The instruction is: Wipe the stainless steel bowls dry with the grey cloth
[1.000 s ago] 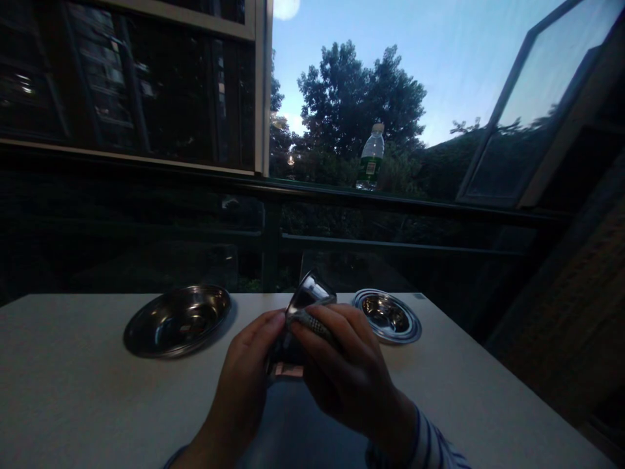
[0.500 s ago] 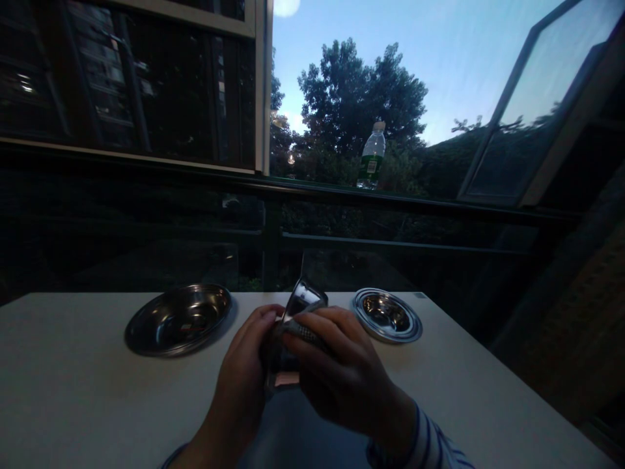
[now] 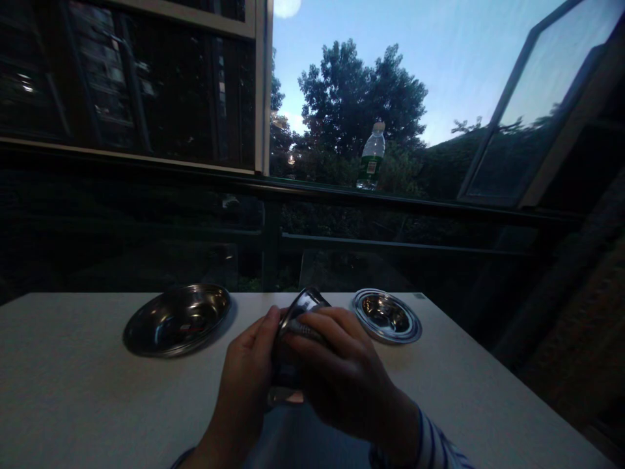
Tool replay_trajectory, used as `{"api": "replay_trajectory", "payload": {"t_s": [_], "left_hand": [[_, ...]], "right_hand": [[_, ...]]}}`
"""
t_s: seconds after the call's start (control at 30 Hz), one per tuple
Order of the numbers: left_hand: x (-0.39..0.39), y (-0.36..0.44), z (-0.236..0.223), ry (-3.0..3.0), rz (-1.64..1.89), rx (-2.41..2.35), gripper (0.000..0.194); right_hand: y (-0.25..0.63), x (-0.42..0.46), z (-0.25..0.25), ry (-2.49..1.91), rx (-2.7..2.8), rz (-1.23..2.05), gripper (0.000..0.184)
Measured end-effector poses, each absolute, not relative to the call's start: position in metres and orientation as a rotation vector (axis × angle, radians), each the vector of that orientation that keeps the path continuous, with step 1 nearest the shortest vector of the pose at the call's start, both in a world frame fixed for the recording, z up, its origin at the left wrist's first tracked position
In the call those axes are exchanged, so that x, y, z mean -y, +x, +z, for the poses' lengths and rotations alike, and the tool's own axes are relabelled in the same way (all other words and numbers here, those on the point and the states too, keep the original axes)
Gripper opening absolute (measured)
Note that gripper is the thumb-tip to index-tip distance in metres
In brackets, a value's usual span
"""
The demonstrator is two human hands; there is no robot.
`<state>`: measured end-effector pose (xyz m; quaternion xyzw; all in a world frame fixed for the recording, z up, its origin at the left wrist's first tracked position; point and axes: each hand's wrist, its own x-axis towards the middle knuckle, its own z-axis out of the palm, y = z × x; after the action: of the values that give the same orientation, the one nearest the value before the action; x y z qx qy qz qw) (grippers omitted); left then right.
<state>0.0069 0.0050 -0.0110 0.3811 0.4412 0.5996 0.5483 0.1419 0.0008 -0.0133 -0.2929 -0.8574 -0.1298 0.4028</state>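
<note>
Wiping, it seems: the left hand (image 3: 245,368) curls around a tilted, shiny metal vessel (image 3: 308,301) over the white table (image 3: 97,404); the right hand's (image 3: 344,374) fingers close on a textured pad (image 3: 303,329) against it. Another stroke calls for steady support.

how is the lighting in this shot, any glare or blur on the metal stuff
Head view: dim foreground against bright sky; head view: glints on the larger bowl and the smaller dish; head view: the metal vessel between left hand and right hand is darkly shadowed lower down, detail soft.
</note>
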Motion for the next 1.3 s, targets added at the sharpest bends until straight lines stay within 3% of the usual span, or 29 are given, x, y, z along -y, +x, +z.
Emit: {"api": "replay_trajectory", "payload": {"t_s": [0.3, 0.5, 0.7, 0.97, 1.17, 1.3], "left_hand": [[0.003, 0.011, -0.009, 0.963, 1.393, -1.063, 0.029], [-0.001, 0.01, -0.013, 0.967, 1.388, -1.041, 0.028], [0.001, 0.009, -0.014, 1.021, 1.335, -1.048, 0.034], [-0.001, 0.006, -0.019, 1.042, 1.343, -1.066, 0.036], [0.0, 0.01, -0.014, 0.961, 1.341, -1.062, 0.041], [-0.001, 0.009, -0.012, 0.908, 1.361, -1.074, 0.041]], "right_hand": [[0.153, -0.012, -0.012, -0.992, 1.862, -0.323, 0.027], [0.146, 0.0, -0.007, -0.884, 2.059, -0.273, 0.022], [0.158, -0.012, -0.009, -1.089, 1.847, -0.294, 0.026], [0.147, 0.002, -0.005, -0.928, 2.076, -0.198, 0.02], [0.155, -0.012, -0.012, -1.016, 1.862, -0.268, 0.026], [0.145, -0.004, -0.015, -0.85, 1.98, -0.316, 0.022]]}}
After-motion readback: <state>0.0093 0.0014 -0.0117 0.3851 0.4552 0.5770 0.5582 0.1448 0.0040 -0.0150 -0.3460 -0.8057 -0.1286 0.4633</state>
